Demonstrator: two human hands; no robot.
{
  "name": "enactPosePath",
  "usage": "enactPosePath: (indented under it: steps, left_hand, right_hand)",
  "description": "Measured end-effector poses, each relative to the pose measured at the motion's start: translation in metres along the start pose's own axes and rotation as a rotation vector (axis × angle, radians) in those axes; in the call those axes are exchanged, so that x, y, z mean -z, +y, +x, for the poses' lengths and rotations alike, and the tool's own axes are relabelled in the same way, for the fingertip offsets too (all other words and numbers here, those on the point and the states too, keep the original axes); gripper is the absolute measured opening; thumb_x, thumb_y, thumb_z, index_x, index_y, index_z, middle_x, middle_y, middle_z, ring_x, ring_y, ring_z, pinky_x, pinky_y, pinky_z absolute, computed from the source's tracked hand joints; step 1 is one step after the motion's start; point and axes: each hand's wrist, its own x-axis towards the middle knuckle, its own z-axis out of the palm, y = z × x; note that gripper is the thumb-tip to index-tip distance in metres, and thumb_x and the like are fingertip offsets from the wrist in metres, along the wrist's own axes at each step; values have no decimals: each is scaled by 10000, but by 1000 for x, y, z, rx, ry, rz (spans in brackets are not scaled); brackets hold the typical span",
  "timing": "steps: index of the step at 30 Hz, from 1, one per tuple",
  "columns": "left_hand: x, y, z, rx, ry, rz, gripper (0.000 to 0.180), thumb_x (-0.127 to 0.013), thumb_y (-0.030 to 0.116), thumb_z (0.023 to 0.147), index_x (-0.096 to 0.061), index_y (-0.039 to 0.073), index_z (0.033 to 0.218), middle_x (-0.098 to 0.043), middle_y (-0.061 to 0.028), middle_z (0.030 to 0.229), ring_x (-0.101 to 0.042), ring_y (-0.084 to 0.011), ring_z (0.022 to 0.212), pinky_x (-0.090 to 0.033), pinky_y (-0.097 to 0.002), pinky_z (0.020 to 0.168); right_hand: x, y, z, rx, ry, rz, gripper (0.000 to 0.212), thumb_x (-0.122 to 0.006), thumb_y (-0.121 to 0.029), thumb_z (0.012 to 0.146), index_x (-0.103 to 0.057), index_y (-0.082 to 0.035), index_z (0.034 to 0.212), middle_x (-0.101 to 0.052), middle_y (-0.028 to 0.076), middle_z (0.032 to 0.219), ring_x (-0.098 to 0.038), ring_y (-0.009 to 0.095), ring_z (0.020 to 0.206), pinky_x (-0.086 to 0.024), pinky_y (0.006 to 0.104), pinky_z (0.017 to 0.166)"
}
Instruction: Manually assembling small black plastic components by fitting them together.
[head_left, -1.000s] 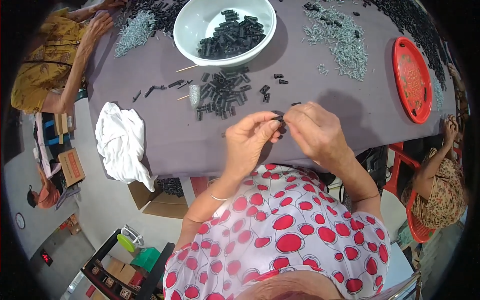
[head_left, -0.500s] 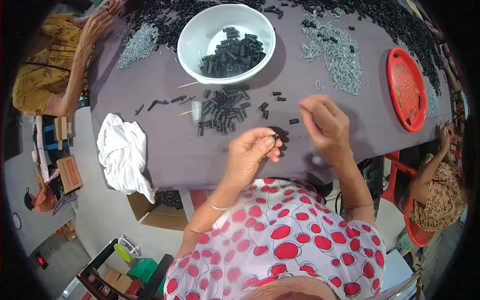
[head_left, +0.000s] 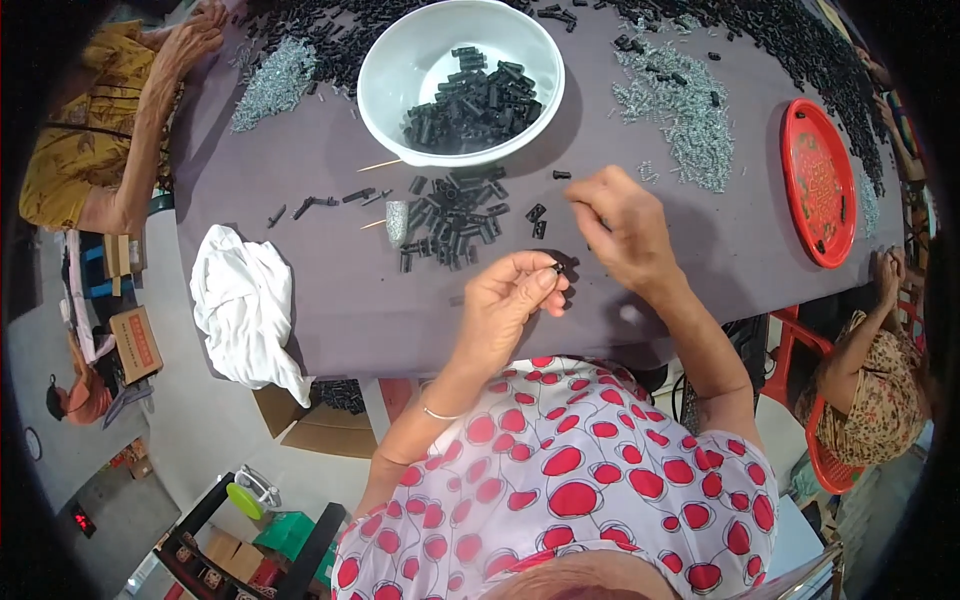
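My left hand (head_left: 515, 303) is closed, its thumb and fingertips pinching a small black plastic piece (head_left: 558, 268) above the table. Up and to the right of it, my right hand (head_left: 625, 230) hovers with its fingers curled together; whatever is between them, if anything, is hidden. Just left of the right hand lie a few loose black pieces (head_left: 537, 213). A heap of short black plastic tubes (head_left: 455, 220) spreads beyond my left hand. Past that heap stands a white bowl (head_left: 375, 110) partly filled with similar black pieces (head_left: 475, 105).
A silvery cone-shaped object (head_left: 397, 224) and thin wooden sticks lie by the heap. White cloth (head_left: 243, 305) hangs over the left edge. Small silvery parts (head_left: 690, 130) and a red tray (head_left: 793, 190) are at right. Other people sit along both sides.
My right hand has moved left, closer to my left hand, and now covers some of the loose black pieces. My left hand keeps its pinch on the small piece. The view shifts slightly.
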Motion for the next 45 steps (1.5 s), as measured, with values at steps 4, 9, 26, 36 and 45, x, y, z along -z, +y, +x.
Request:
enactPosePath:
  steps: [4, 9, 26, 36, 45]
  left_hand:
    - [-3, 4, 1, 4, 22, -22, 181, -577, 90, 913, -579, -32, 1046, -643, -109, 898, -602, -125, 710, -514, -257, 659]
    - [-7, 6, 2, 20, 69, -38, 194, -581, 116, 914, -581, -31, 1041, -645, -116, 908, -606, -128, 709, -523, -262, 655]
    - [-23, 3, -6, 0, 107, -47, 182, -581, 113, 914, -596, -29, 1027, -646, -107, 913, -609, -135, 716, -530, -266, 653]
    - [-23, -4, -5, -64, 167, 82, 190, -593, 103, 907, -607, -40, 1031, -642, -80, 889, -588, -113, 701, -521, -239, 656]
    - [-18, -10, -7, -72, 201, 172, 181, -596, 92, 904, -627, -52, 1009, -648, -83, 896, -590, -114, 726, -517, -245, 675]
  right_hand:
    - [12, -4, -13, -439, -51, 738, 113, -630, -5, 829, -644, -27, 938, -582, -32, 808, -511, 11, 696, -417, 175, 604]
    - [18, -19, -21, -564, -36, 886, 102, -627, 13, 824, -638, -1, 925, -605, -26, 818, -538, 26, 721, -433, 175, 633]
    - [5, -27, -46, -145, 91, 592, 158, -555, 139, 826, -590, 58, 957, -618, 115, 947, -618, 125, 765, -504, 223, 658]
    - [-2, -28, -44, -168, 201, 515, 149, -684, 39, 723, -641, -23, 852, -666, 87, 827, -650, 177, 698, -510, 260, 600]
    - [-9, -26, -51, -119, 178, 462, 157, -662, 60, 723, -634, -6, 863, -662, 118, 853, -658, 186, 738, -516, 269, 608]
